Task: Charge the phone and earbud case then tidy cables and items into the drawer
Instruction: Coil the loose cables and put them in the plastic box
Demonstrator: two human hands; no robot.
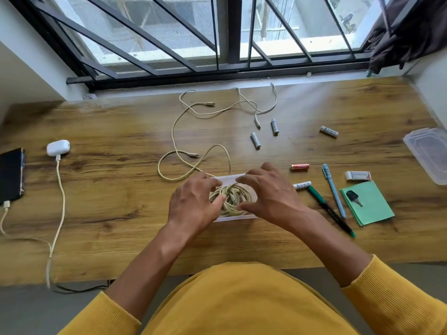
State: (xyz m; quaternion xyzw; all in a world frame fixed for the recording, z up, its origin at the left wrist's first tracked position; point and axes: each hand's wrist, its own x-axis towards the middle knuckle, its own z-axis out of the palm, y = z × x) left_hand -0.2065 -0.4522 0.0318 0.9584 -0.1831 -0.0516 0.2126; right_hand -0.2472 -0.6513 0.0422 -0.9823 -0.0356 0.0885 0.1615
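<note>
A small clear box [228,178] sits near the table's front edge, with a coil of cream cable [233,197] inside it. My left hand [193,201] curls round the coil's left side, thumb on the cable. My right hand [268,194] spreads over the box's right side, its thumb pressing on the coil. At the far left, the black phone [11,175] and the white earbud case [58,147] each have a charging cable [61,197] plugged in. Two loose cream cables [175,131] [264,102] lie behind the box.
Several white batteries [255,140] and a red one [300,167] lie scattered to the right. Beyond them are a blue pen [335,189], a green pen [329,210], an eraser [358,175], a green notepad [372,209] with a key [353,197], and a clear lid [430,153].
</note>
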